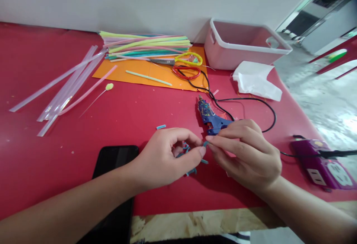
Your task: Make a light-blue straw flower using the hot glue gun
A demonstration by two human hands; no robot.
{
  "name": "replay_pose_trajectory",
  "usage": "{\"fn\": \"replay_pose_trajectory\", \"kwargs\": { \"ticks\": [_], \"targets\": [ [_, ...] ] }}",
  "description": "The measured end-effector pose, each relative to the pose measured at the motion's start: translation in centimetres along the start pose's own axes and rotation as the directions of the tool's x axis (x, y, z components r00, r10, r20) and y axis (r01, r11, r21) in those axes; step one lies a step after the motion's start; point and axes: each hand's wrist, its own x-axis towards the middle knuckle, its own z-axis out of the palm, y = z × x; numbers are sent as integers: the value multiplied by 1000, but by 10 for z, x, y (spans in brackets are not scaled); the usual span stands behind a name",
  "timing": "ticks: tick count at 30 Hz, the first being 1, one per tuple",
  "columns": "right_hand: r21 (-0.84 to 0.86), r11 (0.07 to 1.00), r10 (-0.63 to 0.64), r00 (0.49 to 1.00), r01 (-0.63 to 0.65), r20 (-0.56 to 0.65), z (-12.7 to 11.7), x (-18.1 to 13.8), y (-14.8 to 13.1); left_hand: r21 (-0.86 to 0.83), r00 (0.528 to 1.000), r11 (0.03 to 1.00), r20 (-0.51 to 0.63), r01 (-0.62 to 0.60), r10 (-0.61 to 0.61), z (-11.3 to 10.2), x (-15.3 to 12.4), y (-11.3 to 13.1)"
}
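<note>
Between the fingertips of my left hand (170, 154) and my right hand (245, 153) is a small curved teal piece of pipe cleaner (205, 144). Both hands pinch it, and their tips nearly meet. Beneath my left hand lie several short teal pieces (192, 172), partly hidden by its fingers. Another cut piece (161, 127) rests on the red table just beyond that hand. A blue glue gun (213, 119) lies right behind my right hand, its nozzle pointing away from me and its rear covered by the fingers.
Pipe cleaners (150, 45) and scissors (178, 63) lie on an orange envelope (111, 71). Clear glue sticks (69, 84) are at left, a black phone (114, 162) under my left forearm. A pink bin (237, 54), white cloth (256, 80), purple power strip (323, 166) and black cord (275, 115) are at right.
</note>
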Motion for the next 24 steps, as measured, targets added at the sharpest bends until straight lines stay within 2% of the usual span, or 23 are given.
{"fn": "replay_pose_trajectory", "kwargs": {
  "ticks": [6, 12, 16, 20, 24],
  "targets": [
    [-80, 997, -16, 1000, 14, -26, -2, 0, -1, -70, 997, 995, -25, 69, -71, 0, 2, 1],
    [-84, 996, 5, 1000, -5, 4, -2, 0, 1, -104, 997, 993, -57, 49, -55, 0, 3, -1],
    [-174, 976, 152, 980, -129, 128, -1, -5, 15, -169, 988, 985, -143, 39, -64, -4, 6, -4],
    [-321, 895, 379, 907, -310, 181, -1, -12, 32, -321, 974, 947, -203, 32, -102, -9, 10, -7],
    [-377, 859, 451, 860, -346, 240, -4, -17, 41, -454, 967, 888, -186, 71, -172, -12, 12, -11]
  ]
}}
